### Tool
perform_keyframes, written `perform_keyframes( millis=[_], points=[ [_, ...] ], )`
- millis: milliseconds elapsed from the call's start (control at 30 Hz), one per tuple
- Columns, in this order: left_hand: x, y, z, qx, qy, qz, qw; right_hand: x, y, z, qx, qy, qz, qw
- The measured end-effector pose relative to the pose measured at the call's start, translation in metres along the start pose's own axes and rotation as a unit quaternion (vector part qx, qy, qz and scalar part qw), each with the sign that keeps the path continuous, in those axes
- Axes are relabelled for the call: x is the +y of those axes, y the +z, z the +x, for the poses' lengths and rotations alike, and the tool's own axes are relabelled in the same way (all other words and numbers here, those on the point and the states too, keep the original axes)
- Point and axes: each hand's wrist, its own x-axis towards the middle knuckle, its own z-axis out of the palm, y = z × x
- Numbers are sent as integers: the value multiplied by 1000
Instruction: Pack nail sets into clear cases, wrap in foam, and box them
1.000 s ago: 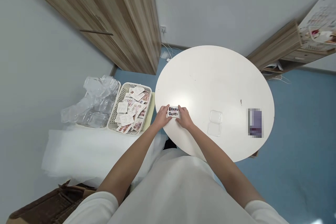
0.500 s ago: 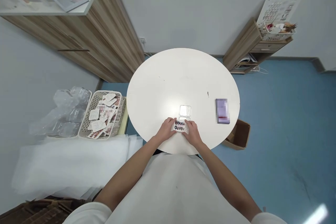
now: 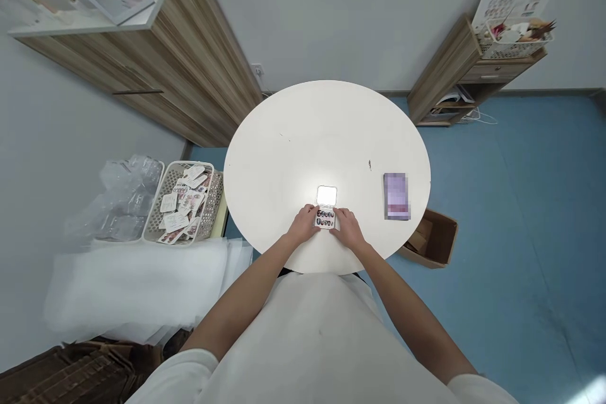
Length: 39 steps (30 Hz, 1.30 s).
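Observation:
At the near side of the white table, a small white card of false nails [image 3: 325, 219] shows two rows of dark, shiny nails. It lies at the base of a clear plastic box, whose lid [image 3: 326, 196] is folded open away from me and reflects bright light. My left hand [image 3: 303, 226] grips the card's left edge, fingers bent. On the right edge sits my right hand [image 3: 348, 228], its fingers closed there too. Whether the fingertips also touch the box's base is hidden.
The oval white table [image 3: 326, 132] carries a blurred purple phone-like object [image 3: 396, 196] at right. Left of it stands a perforated basket [image 3: 215, 202] of nail cards, beside bagged clear boxes [image 3: 127, 202] and white foam sheets [image 3: 142, 284]. A cardboard box [image 3: 442, 240] is on the floor at right.
Both hands have shifted the nail card slightly, and it now lines up with the box's base below the open lid. Before, it was held left of and nearer than the box.

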Motion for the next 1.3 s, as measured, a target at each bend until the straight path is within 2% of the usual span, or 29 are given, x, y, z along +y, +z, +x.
perform_keyframes(
  millis=[433, 667, 767, 867, 1067, 1200, 1300],
  points=[
    [-7, 14, -1, 32, 18, -7, 999, 3, 5, 0, 15, -14, -20, 1000],
    [-5, 14, -5, 34, 11, -31, 999, 2, 4, -3, 15, -15, -13, 1000],
    [-5, 14, -9, 40, -2, -62, 997, 1, 6, -5, 23, -1, 17, 1000],
    [-5, 15, -13, 51, -35, -115, 991, -2, 8, -7, 34, 38, 95, 994],
    [-4, 17, -14, 56, -127, -258, 956, -14, 7, -1, 27, 141, 280, 949],
    [-5, 9, -19, 113, -178, -368, 906, -30, 4, -3, 52, 163, 361, 917],
    [-7, -2, -26, 144, -180, -409, 883, -44, 5, -11, 74, 148, 398, 902]
  ],
)
